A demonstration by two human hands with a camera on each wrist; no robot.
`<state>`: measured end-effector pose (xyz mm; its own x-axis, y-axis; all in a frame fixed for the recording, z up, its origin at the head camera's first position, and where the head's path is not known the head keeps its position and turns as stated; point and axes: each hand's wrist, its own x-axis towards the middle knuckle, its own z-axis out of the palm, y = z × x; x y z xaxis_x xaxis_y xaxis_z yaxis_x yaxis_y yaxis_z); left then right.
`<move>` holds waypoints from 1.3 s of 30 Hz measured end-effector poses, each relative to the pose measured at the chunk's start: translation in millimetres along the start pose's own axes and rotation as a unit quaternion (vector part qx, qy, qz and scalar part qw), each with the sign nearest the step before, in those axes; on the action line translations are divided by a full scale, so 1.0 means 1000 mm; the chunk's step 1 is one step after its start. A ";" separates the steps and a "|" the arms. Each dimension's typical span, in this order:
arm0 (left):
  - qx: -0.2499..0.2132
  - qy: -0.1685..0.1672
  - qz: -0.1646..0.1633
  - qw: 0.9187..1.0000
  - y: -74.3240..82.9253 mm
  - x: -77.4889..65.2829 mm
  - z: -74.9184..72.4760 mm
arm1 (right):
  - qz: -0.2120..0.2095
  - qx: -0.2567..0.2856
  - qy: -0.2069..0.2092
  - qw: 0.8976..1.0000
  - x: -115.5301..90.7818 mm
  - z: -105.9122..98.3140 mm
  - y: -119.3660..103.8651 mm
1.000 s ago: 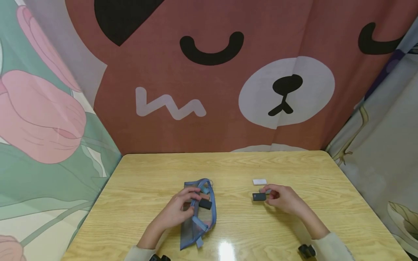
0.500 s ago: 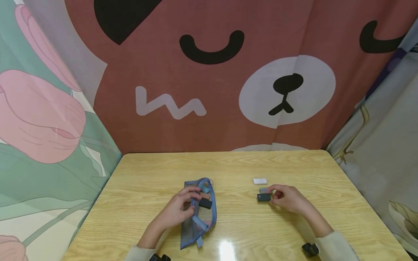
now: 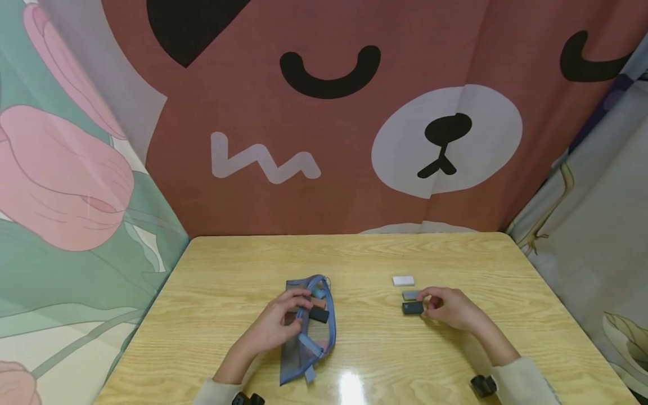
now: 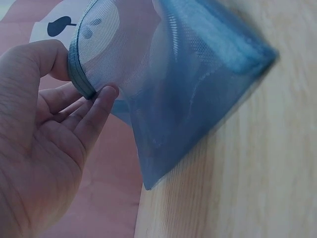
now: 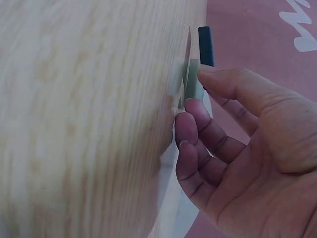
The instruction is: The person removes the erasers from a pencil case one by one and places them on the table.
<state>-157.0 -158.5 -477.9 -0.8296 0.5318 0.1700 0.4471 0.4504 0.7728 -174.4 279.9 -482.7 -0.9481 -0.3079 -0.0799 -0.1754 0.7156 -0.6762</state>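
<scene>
My left hand grips the zip edge of a blue mesh pouch, whose mouth gapes to the right. In the left wrist view the zip edge runs between thumb and fingers. Inside the pouch show a black block and a tan one. My right hand pinches a small dark rectangular block at its right end. In the right wrist view this dark block stands off the wood surface. Just behind it is a grey-blue block, overlapped by my fingertips in the head view.
Farther back on the wooden table lies a white block, roughly in line with the other two. Printed curtains hang close behind the table, with a bear on the back one, and at both sides.
The dark block has shifted right in my right hand and is now in front of the grey-blue block, which shows more fully. My left hand and the pouch have stayed in place.
</scene>
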 end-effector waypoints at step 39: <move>0.009 0.003 0.002 1.000 0.001 0.001 0.001 | 0.030 -0.002 -0.003 1.000 0.002 0.001 0.006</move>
<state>-157.3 -156.7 -477.7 -0.8297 0.5297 0.1764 0.4563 0.4614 0.7608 -177.2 283.5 -487.5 -0.9552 -0.2685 -0.1249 -0.1195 0.7355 -0.6669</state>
